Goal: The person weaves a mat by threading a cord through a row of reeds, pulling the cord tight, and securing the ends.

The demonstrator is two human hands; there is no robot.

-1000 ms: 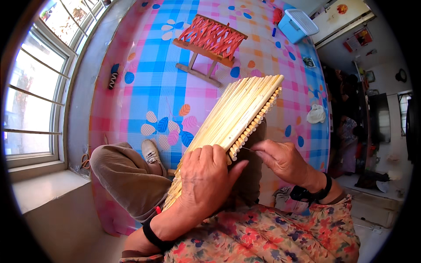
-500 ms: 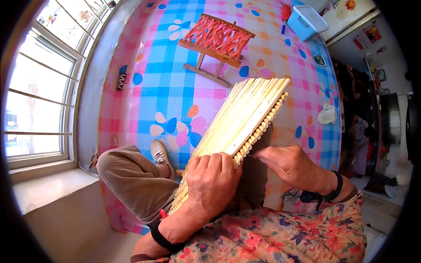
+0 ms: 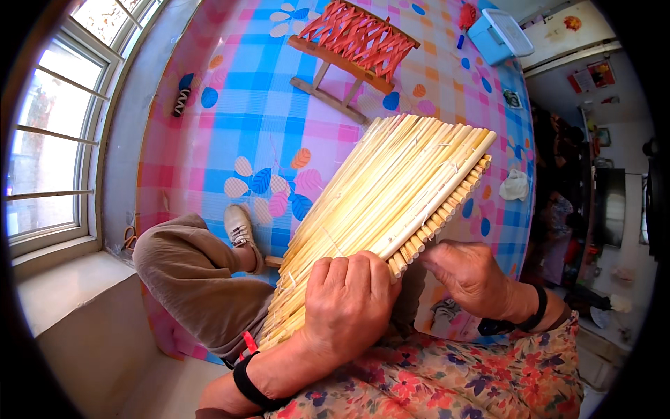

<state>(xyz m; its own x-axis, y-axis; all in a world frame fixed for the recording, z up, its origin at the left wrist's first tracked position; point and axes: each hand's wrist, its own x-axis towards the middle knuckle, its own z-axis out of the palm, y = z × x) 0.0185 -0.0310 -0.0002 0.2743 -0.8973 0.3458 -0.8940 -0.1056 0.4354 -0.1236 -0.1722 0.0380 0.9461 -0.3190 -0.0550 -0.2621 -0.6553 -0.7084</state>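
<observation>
Over checked flooring (image 3: 241, 126), a stalk panel (image 3: 387, 188) is clasped nearside by the left hand (image 3: 349, 300), the right hand's (image 3: 473, 276) grip alongside being indiscernible.

One left hand (image 3: 350, 297), one right hand (image 3: 466, 276), one stalk panel (image 3: 391, 185)

That makes two bare hands, with one black wristband (image 3: 245, 383) on each arm, two in all. The panel's stalks (image 3: 363, 178) number more than a dozen, too tightly packed for an exact count. Around them are one floral top (image 3: 433, 373), one canvas shoe (image 3: 237, 225), one wooden stand (image 3: 342, 65), one blue storage box (image 3: 486, 40) with one lid (image 3: 514, 31), one white bundle (image 3: 514, 186), one pair of scissors (image 3: 129, 238) and one patterned floor sheet (image 3: 223, 157).
</observation>
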